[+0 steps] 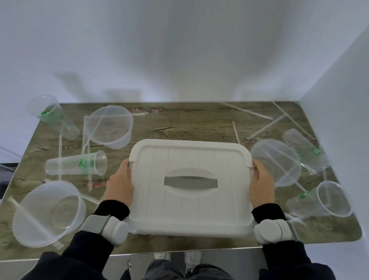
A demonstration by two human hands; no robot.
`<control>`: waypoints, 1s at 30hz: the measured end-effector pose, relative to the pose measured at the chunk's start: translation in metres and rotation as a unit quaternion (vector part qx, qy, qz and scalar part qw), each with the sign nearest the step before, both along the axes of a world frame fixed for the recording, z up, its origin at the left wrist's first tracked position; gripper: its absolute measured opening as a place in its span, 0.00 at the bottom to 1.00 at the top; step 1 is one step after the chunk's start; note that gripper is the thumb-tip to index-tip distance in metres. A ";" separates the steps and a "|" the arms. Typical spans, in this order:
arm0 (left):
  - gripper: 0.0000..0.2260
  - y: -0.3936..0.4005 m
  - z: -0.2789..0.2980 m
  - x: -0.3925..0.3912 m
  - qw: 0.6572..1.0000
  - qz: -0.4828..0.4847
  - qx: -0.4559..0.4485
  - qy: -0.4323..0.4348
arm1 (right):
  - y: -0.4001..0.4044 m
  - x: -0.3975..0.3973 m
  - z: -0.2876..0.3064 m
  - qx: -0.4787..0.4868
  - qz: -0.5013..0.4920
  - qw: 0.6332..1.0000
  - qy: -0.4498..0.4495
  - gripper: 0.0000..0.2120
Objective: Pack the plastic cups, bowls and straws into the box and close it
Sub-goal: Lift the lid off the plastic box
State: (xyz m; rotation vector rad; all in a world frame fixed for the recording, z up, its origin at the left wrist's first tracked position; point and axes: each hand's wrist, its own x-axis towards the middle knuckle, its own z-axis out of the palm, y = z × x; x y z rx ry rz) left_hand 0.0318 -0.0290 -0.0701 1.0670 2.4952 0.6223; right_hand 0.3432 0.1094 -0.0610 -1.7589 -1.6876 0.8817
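Observation:
A white plastic box with its lid [190,186] on stands at the table's near middle; a grey handle [190,181] sits in the lid. My left hand [120,183] grips the lid's left edge and my right hand [262,184] grips its right edge. Clear bowls lie at the back left [109,125], front left [47,213] and right [276,161]. Clear cups with green print lie on their sides at far left [52,115], middle left [77,163], far right [305,150] and front right [325,202]. Several white straws [267,127] are scattered about.
The wood-pattern table [180,122] stands against a white wall at the back and another on the right. Its near edge runs just in front of my legs. Grey wrist devices sit on both of my forearms.

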 end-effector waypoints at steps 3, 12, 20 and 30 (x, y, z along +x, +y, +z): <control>0.17 -0.003 0.001 -0.003 0.998 0.018 0.042 -0.041 | -0.001 0.010 0.001 -0.008 -0.011 0.999 0.043 0.16; 0.15 -0.003 0.007 -0.001 0.993 0.038 0.111 -0.022 | -0.011 0.015 0.018 0.045 -0.035 0.990 -0.129 0.11; 0.14 0.000 0.013 0.010 0.992 0.044 0.109 -0.038 | -0.012 0.000 0.032 -0.091 0.036 0.967 -0.235 0.18; 0.11 0.007 0.039 0.009 0.985 0.083 0.147 -0.043 | -0.003 -0.005 0.043 -0.088 0.062 0.951 -0.290 0.20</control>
